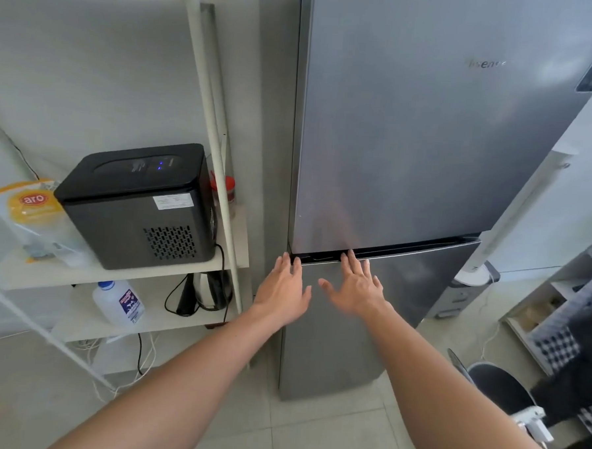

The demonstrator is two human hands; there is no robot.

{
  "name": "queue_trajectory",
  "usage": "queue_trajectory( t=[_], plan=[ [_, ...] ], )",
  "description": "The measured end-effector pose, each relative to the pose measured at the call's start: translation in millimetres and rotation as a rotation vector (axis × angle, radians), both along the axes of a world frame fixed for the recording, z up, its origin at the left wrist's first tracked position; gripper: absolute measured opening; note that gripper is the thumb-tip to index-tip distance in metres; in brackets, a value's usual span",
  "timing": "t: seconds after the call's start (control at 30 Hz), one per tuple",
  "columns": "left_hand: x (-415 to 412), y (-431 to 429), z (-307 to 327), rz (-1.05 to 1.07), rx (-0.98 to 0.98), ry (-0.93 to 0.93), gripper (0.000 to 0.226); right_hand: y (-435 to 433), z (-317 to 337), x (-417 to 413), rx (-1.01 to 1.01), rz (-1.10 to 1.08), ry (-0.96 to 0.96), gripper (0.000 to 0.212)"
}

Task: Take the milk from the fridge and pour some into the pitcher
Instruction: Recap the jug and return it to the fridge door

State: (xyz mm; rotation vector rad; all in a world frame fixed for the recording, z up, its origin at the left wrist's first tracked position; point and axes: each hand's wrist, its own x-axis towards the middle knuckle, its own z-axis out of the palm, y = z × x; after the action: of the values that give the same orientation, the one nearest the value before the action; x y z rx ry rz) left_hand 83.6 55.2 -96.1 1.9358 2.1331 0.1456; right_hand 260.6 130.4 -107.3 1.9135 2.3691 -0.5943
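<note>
- Milk is nowhere that we can see: the grey fridge [412, 144] in front of us has both doors closed, so its contents are hidden, and we cannot spot a pitcher either.
- We see a white plastic bottle [119, 302] with a blue cap and a purple label on the lower shelf [87, 326] at our left; what it holds we cannot tell.
- We notice a yellow and white bag [31, 217] marked "aro" on the upper shelf [120, 277], touching a black box-shaped appliance [138, 202] with a vented side and a small blue light on top.
- We make out a red-capped jar [228, 190] behind the appliance, partly hidden by the white post [216, 144] of the rack.
- We see a dark kettle [212, 288] with black cables just beside it on the lower shelf.
- We find nothing between our arms and the fridge.
- We have our left hand [282, 289] flat and spread, fingertips reaching the dark gap [423, 250] between the upper and lower doors near the fridge's left edge, holding nothing.
- We have our right hand [356, 289] spread too, fingertips at the same gap, palm over the lower door, empty.
</note>
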Motion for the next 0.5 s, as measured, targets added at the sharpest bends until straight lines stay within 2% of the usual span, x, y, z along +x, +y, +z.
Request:
queue_trajectory(
  t=[0.13, 0.27, 0.37, 0.5],
  plan=[
    [28, 3, 11, 0.059, 0.049, 0.129, 0.073, 1, -5, -1, 0.012, 0.0, 0.006, 0.103],
    [33, 12, 5, -0.048, 0.176, 0.167, 0.061, 3, -5, 3, 0.013, 0.023, 0.006, 0.1],
    [32, 21, -4, -0.176, 0.102, 0.177, 0.071, 7, -5, 9, 0.035, 0.067, -0.04, 0.1],
    [28, 28, -14, -0.216, 0.046, 0.201, 0.089, 7, -5, 12, 0.047, 0.095, -0.079, 0.098]
  ],
)
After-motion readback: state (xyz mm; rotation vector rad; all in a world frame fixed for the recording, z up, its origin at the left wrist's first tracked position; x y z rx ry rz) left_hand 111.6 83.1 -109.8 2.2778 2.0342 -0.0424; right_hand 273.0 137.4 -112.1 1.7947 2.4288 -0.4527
